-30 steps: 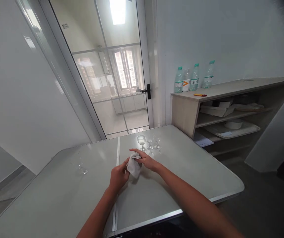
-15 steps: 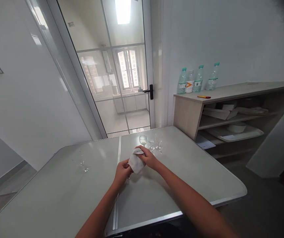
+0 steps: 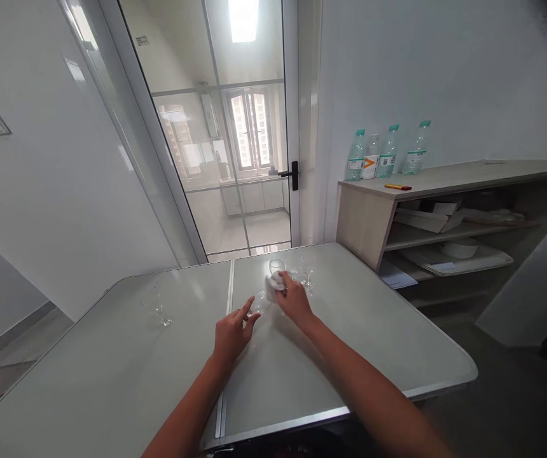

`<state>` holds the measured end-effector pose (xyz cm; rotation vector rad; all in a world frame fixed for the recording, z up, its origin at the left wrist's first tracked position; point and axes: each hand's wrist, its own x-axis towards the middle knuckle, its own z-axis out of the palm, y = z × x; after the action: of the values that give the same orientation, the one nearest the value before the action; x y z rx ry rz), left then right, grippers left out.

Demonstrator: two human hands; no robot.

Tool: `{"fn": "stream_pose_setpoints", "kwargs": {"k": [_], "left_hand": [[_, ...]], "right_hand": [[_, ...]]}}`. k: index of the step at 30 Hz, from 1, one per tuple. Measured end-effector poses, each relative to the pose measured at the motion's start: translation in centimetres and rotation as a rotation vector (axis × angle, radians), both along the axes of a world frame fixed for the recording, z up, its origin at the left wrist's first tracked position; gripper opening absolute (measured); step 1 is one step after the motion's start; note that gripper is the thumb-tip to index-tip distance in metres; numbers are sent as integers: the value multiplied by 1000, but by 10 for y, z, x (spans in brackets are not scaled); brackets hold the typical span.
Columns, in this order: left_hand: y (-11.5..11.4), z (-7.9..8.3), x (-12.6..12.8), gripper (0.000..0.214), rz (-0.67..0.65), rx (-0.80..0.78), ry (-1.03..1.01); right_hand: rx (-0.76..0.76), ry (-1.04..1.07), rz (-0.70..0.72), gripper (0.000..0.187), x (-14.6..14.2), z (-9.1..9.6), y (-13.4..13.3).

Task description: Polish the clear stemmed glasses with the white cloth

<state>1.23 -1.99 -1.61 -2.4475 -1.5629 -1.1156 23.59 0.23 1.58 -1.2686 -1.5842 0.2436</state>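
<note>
fingers of the left hand (image 3: 230, 334) half-curl round a clear glass (image 3: 262, 301) while the right hand (image 3: 296, 302) clutches a white cloth (image 3: 276, 281) far right of it, apparently mid-wipe, next calling for steadiness.

1. A smooth, pale grey table with metal edging (image 3: 273, 381) is occupying the foreground.
2. A grey-framed door with glass panes (image 3: 238, 186) is standing beyond the table; a black lever handle (image 3: 295, 175) is projecting from its right side.
3. A bright rectangular light (image 3: 243, 19) and a tall paned window (image 3: 250, 130) are showing in the glass.
4. A light wood-grain shelf unit (image 3: 366, 222) is standing against a plain whitish wall (image 3: 445, 63).
5. A dark grey floor (image 3: 507, 407) is extending at lower right.
</note>
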Motion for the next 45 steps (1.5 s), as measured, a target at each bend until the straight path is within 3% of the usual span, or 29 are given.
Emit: {"fn": "stream_pose_setpoints", "kwargs": {"k": [2, 4, 9, 12, 15, 19, 23, 26, 28, 30, 34, 37, 39, 41, 45], "left_hand": [[-2, 2, 0, 46, 13, 16, 18], [-2, 3, -2, 46, 11, 27, 24], [1, 4, -10, 47, -86, -3, 4], [-1, 4, -8, 46, -168, -63, -72], [-5, 7, 2, 47, -198, -163, -232], [-5, 15, 11, 62, -229, -463, -582], [2, 20, 4, 74, -366, -1002, -892], [7, 20, -4, 70, -448, -1328, -934], [7, 20, -6, 71, -431, -1265, -894], [6, 19, -5, 71, -371, -976, -778], [0, 14, -2, 55, -228, -349, -354], [-4, 10, 2, 50, -201, -217, -194], [-5, 9, 5, 53, -210, -267, -260], [-4, 11, 8, 62, -236, -442, -454], [0, 18, 5, 72, -392, -1070, -885]], "right_hand": [[-9, 2, 253, 47, -8, 0, -2], [-46, 117, 393, 50, -11, 1, -3], [-346, 423, 629, 58, 0, 8, -4], [-465, 479, 757, 55, 4, 11, -7], [-490, 477, 784, 54, 2, 14, -10], [-366, 466, 750, 55, 0, 16, -10], [-283, 391, 764, 50, 5, 18, -11], [-259, 280, 815, 45, 9, 22, -14], [-271, 259, 813, 42, 9, 24, -15], [-313, 328, 762, 42, 6, 22, -14], [-484, 598, 711, 47, -2, 12, -6], [-528, 626, 665, 43, -4, 8, -2], [-483, 554, 627, 40, -4, 9, -3], [-414, 483, 634, 39, -2, 12, -5], [-364, 419, 723, 44, 3, 18, -9]]}}
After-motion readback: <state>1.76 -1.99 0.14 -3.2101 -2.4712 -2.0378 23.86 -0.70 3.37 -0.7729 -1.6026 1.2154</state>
